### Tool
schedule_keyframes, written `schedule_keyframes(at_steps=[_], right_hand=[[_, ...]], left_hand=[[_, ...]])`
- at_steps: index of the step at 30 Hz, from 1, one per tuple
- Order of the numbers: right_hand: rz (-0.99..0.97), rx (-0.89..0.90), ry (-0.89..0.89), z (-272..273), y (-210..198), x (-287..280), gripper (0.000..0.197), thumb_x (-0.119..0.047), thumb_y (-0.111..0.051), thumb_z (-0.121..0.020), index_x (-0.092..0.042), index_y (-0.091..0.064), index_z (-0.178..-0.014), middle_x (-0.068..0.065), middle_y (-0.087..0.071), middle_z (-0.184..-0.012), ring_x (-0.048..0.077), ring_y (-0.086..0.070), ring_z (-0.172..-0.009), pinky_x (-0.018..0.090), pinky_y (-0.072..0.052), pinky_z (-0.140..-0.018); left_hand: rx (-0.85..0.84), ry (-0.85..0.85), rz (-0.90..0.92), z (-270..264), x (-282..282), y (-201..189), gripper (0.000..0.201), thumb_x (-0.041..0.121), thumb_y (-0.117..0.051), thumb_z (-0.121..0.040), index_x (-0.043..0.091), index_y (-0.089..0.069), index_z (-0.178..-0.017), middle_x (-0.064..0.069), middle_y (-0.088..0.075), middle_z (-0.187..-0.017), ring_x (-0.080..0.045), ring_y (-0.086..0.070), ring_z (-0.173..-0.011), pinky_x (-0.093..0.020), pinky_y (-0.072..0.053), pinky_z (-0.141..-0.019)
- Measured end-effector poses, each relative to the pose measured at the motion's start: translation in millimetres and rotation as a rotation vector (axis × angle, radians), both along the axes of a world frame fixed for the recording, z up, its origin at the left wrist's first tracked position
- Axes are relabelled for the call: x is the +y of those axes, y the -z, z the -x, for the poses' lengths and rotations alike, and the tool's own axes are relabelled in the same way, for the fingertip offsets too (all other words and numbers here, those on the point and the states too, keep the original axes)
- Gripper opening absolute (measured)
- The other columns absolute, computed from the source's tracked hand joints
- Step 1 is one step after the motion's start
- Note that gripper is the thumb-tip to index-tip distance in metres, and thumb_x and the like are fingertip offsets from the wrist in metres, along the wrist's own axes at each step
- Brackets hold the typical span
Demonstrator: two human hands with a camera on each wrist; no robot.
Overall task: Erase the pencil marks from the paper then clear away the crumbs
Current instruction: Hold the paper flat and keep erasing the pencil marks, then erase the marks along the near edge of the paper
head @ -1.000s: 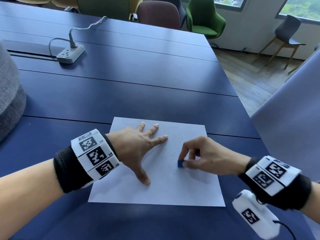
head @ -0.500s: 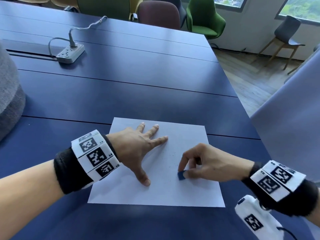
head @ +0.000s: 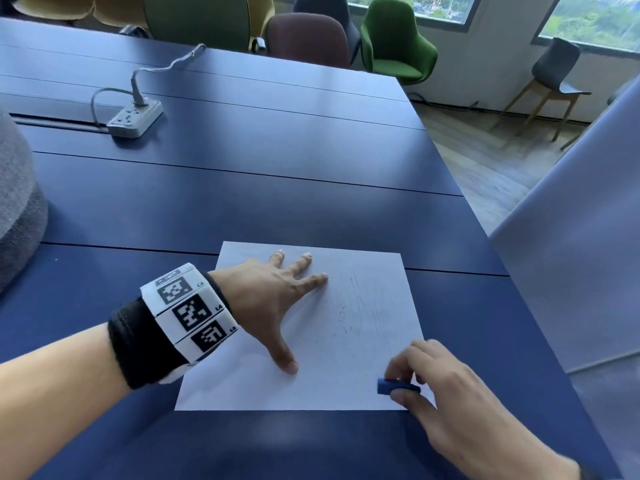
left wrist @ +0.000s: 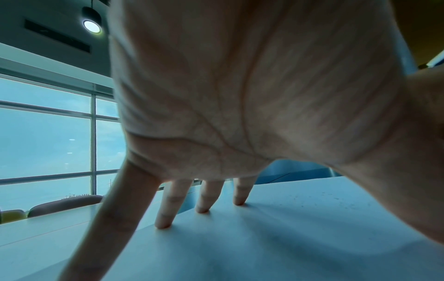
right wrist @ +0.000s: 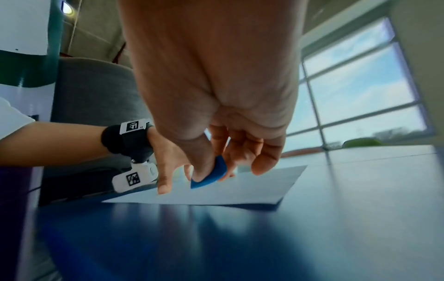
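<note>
A white sheet of paper [head: 363, 386] lies on the blue table [head: 242, 188], with faint pencil strokes and small dark crumbs [head: 341, 315] across its middle. My left hand [head: 277, 299] is spread flat on the sheet's left half, fingertips [left wrist: 163, 225] and thumb pressing it down. My right hand [head: 446, 386] is lifted over the sheet's near right corner and pinches a small blue eraser [head: 396, 387] between thumb and fingers. In the right wrist view the eraser [right wrist: 211, 175] hangs just above the paper [right wrist: 252, 190], not touching it.
A grey power strip [head: 133, 117] with its cable lies at the far left of the table. A grey rounded object [head: 17, 209] stands at the left edge. Chairs [head: 394, 43] line the far side. A pale panel [head: 575, 237] stands to the right.
My right hand has drawn the eraser back toward me and to the right, off the marks to the sheet's near right corner, and lifted it. The left hand has stayed put.
</note>
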State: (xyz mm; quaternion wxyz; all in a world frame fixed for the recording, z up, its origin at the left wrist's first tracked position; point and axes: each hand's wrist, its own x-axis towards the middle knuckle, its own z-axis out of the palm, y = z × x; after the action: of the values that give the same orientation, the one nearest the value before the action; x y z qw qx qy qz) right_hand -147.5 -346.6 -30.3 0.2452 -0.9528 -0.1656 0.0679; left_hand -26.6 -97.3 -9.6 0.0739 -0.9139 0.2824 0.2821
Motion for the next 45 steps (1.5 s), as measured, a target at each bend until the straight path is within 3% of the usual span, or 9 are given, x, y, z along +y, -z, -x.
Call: schedule_keyframes(at_steps=[4, 9, 16, 24, 32, 35, 39, 41, 45], right_hand=[[-0.027, -0.231, 0.085, 33, 24, 6, 0.043, -0.014, -0.067, -0.062, -0.039, -0.043, -0.087, -0.023, -0.061, -0.111, -0.007, -0.051, -0.104, 0.025, -0.042, -0.079], [-0.07, -0.343, 0.205, 46, 38, 12, 0.016, -0.024, -0.043, -0.079, -0.037, -0.04, -0.089, -0.023, -0.06, -0.124, -0.007, -0.05, -0.119, 0.036, -0.028, -0.104], [-0.049, -0.4, 0.213, 43, 39, 12, 0.012, -0.025, -0.042, -0.082, -0.033, -0.044, -0.092, -0.023, -0.064, -0.115, -0.005, -0.056, -0.112, 0.041, -0.029, -0.104], [-0.033, -0.456, 0.269, 47, 38, 17, 0.008, -0.025, -0.039, -0.084, -0.033, -0.041, -0.086, -0.028, -0.063, -0.116, -0.011, -0.052, -0.113, 0.038, -0.034, -0.102], [0.0, -0.486, 0.291, 55, 41, 18, 0.038, -0.001, -0.063, -0.074, -0.029, -0.038, -0.081, -0.026, -0.063, -0.119, -0.009, -0.05, -0.118, 0.04, -0.036, -0.1], [-0.006, -0.503, 0.258, 59, 38, 9, 0.011, -0.018, -0.044, -0.085, -0.028, -0.042, -0.083, -0.026, -0.069, -0.106, -0.011, -0.056, -0.107, 0.037, -0.038, -0.102], [-0.032, -0.512, 0.253, 54, 30, 2, 0.014, -0.019, -0.035, -0.083, -0.029, -0.043, -0.085, -0.021, -0.071, -0.09, -0.004, -0.061, -0.081, 0.026, -0.034, -0.101], [-0.054, -0.521, 0.209, 51, 34, 4, 0.014, -0.017, -0.035, -0.083, -0.029, -0.042, -0.086, -0.016, -0.069, -0.109, -0.001, -0.063, -0.094, 0.028, -0.037, -0.098], [-0.068, -0.507, 0.168, 53, 49, 8, 0.027, -0.033, -0.019, -0.103, -0.027, -0.038, -0.084, -0.012, -0.06, -0.129, 0.003, -0.05, -0.123, 0.036, -0.04, -0.097]], left_hand=[[0.012, -0.018, -0.001, 3, -1, 0, 0.136, 0.075, -0.076, -0.055, 0.039, 0.012, -0.152, 0.003, 0.018, -0.162, -0.033, 0.007, -0.149, -0.045, -0.024, -0.114], [0.015, 0.002, -0.034, 1, 2, 0, 0.135, 0.079, -0.072, -0.055, 0.041, 0.016, -0.151, 0.004, 0.022, -0.16, -0.031, 0.009, -0.149, -0.043, -0.022, -0.115], [-0.099, 0.04, -0.077, 12, -3, -4, 0.12, 0.088, -0.044, -0.068, 0.028, 0.015, -0.153, 0.0, 0.028, -0.158, -0.029, 0.01, -0.149, -0.05, -0.025, -0.115], [0.032, 0.391, 0.075, 83, -42, 25, 0.095, 0.079, -0.011, -0.08, 0.026, 0.031, -0.146, 0.003, 0.044, -0.149, -0.013, 0.043, -0.135, -0.054, 0.024, -0.111], [0.018, -0.14, -0.058, 79, 24, 26, 0.106, 0.087, 0.024, -0.055, 0.02, 0.044, -0.135, 0.004, 0.056, -0.138, -0.012, 0.049, -0.129, -0.05, 0.017, -0.116], [-0.022, -0.198, 0.032, 94, 17, 25, 0.106, 0.087, 0.025, -0.058, 0.017, 0.044, -0.135, 0.002, 0.057, -0.137, -0.013, 0.05, -0.129, -0.044, 0.02, -0.116], [-0.09, -0.129, 0.121, 124, -2, 45, 0.097, 0.079, -0.016, -0.09, 0.003, -0.03, -0.15, -0.014, -0.023, -0.159, -0.02, -0.019, -0.145, -0.05, -0.02, -0.103], [-0.12, -0.132, 0.147, 127, 3, 55, 0.094, 0.077, -0.021, -0.091, 0.002, -0.042, -0.144, -0.015, -0.036, -0.153, -0.022, -0.033, -0.14, -0.049, -0.025, -0.098], [-0.186, -0.223, 0.14, 122, 9, 36, 0.11, 0.085, 0.014, -0.074, 0.006, 0.014, -0.151, -0.012, 0.026, -0.157, -0.026, 0.021, -0.146, -0.04, 0.002, -0.117]])
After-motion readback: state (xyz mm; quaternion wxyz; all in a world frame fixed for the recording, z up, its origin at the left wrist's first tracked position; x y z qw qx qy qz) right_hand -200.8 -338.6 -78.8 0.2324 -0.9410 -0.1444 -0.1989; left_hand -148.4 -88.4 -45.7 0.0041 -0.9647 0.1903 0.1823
